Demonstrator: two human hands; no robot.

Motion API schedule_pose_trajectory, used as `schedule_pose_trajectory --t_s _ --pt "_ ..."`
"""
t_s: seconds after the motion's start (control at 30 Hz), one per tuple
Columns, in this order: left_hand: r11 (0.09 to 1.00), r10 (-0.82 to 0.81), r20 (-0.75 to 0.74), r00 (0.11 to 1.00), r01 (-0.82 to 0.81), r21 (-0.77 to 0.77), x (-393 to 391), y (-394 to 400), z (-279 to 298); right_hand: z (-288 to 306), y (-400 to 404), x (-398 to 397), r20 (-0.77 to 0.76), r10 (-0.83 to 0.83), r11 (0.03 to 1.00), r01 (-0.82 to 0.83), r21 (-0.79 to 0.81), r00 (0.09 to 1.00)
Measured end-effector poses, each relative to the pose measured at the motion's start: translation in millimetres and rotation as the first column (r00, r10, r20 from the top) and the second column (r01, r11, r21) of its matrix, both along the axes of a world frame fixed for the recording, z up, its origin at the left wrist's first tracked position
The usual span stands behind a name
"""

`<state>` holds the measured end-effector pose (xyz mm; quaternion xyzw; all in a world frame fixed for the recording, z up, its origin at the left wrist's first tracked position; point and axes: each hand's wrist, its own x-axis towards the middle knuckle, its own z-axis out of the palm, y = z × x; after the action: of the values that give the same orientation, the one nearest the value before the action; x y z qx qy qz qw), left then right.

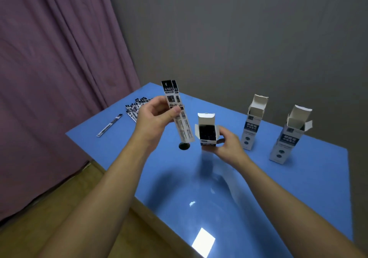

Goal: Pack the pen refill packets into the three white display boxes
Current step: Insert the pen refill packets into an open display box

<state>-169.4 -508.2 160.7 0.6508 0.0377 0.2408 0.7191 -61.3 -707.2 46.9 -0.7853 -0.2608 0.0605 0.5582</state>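
My left hand (154, 116) pinches two long, narrow refill packets (184, 128), white with black printed tops, held nearly upright above the blue table (249, 188). Just to their right, my right hand (227, 144) grips a white display box (207, 130) from below, tilted toward me, lid flap up, dark packet ends filling its opening. Two more white display boxes (253, 122) (288, 136) stand upright with open flaps on the right. A pile of packets (137, 106) lies at the table's far left corner, with a single packet (109, 125) lying apart from it.
A small black round object (184, 145) sits on the table below the held packets. A purple curtain (49, 68) hangs to the left, a grey wall stands behind, and wooden floor (39, 218) shows beside the table's left edge.
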Motion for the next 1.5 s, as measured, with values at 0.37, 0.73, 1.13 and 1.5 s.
schedule_pose_trajectory --t_s 0.37,0.73,1.13,1.5 --pt "0.999 0.033 0.238 0.971 -0.041 0.03 -12 -36 32 17 -5 -15 0.105 0.09 0.996 -0.089 -0.014 0.99" --pt "0.993 0.099 0.258 0.961 -0.11 0.03 -16 -56 32 23 -9 -19 0.175 0.121 0.993 -0.122 -0.006 0.977" --pt "0.994 0.095 0.267 0.959 -0.077 -0.079 -21 -50 24 25 -6 -25 0.134 0.13 0.991 -0.132 0.008 0.982" --pt "0.987 0.076 0.269 0.96 -0.035 -0.154 -23 -46 20 26 -4 -25 0.109 0.134 0.991 -0.135 -0.001 0.985"
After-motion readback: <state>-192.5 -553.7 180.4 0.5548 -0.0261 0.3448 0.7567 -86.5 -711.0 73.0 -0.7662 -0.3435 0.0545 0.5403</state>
